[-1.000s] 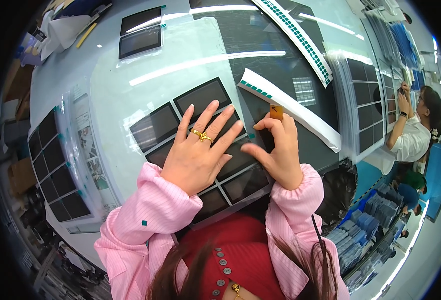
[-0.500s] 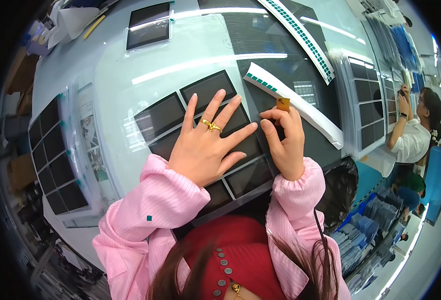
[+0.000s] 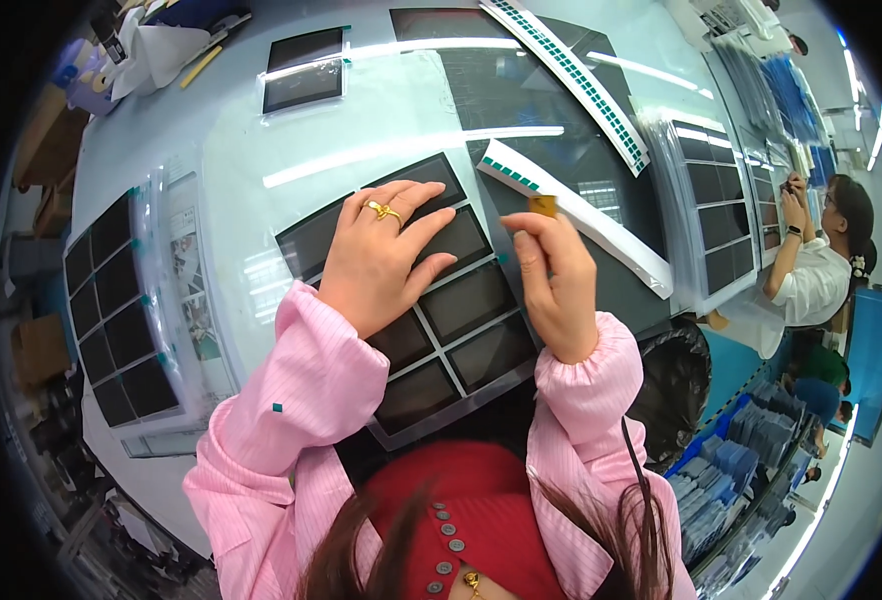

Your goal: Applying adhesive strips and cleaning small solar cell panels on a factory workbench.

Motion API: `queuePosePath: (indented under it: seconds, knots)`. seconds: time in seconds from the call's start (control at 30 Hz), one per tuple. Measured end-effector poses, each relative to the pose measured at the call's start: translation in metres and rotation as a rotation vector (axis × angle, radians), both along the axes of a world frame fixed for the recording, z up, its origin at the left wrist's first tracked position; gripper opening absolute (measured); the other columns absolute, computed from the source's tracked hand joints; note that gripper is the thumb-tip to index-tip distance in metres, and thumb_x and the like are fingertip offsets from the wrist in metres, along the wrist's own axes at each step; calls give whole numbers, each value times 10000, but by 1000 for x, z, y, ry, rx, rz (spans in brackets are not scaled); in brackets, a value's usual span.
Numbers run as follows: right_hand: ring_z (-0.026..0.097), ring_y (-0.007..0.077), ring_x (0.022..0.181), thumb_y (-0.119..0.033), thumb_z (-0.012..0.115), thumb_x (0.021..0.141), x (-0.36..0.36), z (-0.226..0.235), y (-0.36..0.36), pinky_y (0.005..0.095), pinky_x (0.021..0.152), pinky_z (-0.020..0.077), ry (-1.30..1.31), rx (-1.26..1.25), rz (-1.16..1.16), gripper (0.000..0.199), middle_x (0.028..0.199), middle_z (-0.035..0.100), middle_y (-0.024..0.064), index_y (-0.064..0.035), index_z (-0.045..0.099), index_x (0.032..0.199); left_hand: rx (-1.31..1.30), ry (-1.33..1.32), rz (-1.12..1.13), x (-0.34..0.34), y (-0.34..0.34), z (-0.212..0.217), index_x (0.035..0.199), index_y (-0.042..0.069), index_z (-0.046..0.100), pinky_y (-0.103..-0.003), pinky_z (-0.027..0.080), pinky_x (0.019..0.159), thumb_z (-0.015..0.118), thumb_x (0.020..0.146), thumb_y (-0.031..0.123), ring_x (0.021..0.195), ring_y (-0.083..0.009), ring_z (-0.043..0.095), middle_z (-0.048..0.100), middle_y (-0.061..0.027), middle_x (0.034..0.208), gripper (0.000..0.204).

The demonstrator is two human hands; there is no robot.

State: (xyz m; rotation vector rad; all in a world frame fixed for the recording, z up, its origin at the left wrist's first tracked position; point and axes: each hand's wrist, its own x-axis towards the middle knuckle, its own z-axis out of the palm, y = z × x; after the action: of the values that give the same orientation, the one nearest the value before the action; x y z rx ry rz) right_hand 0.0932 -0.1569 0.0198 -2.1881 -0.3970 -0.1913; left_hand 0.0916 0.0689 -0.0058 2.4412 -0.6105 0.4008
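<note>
A clear sheet-like tray of dark rectangular panels lies tilted before me. My left hand rests over its upper left panels, fingers apart and slightly bent, a gold ring on one finger. A small green sticker shows at the tray's right edge. Close by it, my right hand is pinched closed, with a small amber tab showing at its fingers. How the tab is gripped is partly hidden. Beyond my right hand lies a white strip with green stickers at its far end.
A longer white strip carries many green stickers. One panel in clear film lies farther back. Stacked panel trays stand at left and right. A black bag hangs at the right edge. A co-worker works at right.
My left hand has drawn back to the left and its fingers have bent, uncovering more panels and the green sticker at the tray's edge. My right hand has shifted slightly left with the amber tab.
</note>
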Motion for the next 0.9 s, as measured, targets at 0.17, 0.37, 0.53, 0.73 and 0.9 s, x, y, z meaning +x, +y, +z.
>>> queuePosePath:
  seconds: [0.17, 0.37, 0.53, 0.73, 0.9]
  knots:
    - [655, 219, 721, 7, 559, 1002, 22, 4, 25, 331, 704, 516, 60, 6, 45, 378, 904, 696, 144, -54, 552, 1375, -46, -70, -95, 18, 9, -2, 1095, 107, 735, -394, 478, 984, 808, 803, 92, 1131, -245, 645, 713, 3, 1258, 302]
    - [674, 299, 644, 5, 606, 925, 38, -20, 19, 380, 614, 515, -127, -191, 88, 365, 758, 684, 139, -50, 613, 1285, 30, -92, -174, 24, 8, -2, 1058, 144, 766, -345, 470, 965, 725, 839, 89, 1109, -181, 634, 730, 98, 1197, 230]
    - [633, 279, 595, 10, 645, 874, 37, -19, 19, 376, 585, 496, -149, -292, 119, 338, 725, 670, 115, -58, 660, 1204, 39, -53, -172, 23, 10, -3, 1097, 166, 756, -373, 449, 978, 750, 869, 135, 1066, -204, 644, 738, 87, 1206, 230]
    - [604, 254, 580, 25, 677, 834, 39, -19, 17, 367, 561, 473, -203, -194, 112, 377, 732, 676, 84, -65, 685, 1200, 43, -28, -180, 23, 9, -1, 1100, 153, 754, -377, 443, 972, 730, 874, 115, 1055, -204, 641, 736, 74, 1207, 231]
    - [601, 244, 595, 13, 695, 825, 39, -20, 17, 372, 582, 476, -216, -260, 121, 406, 723, 666, 63, -72, 692, 1222, 61, -48, -177, 24, 7, 3, 1098, 146, 751, -377, 442, 980, 710, 879, 101, 1049, -205, 638, 730, 73, 1209, 228]
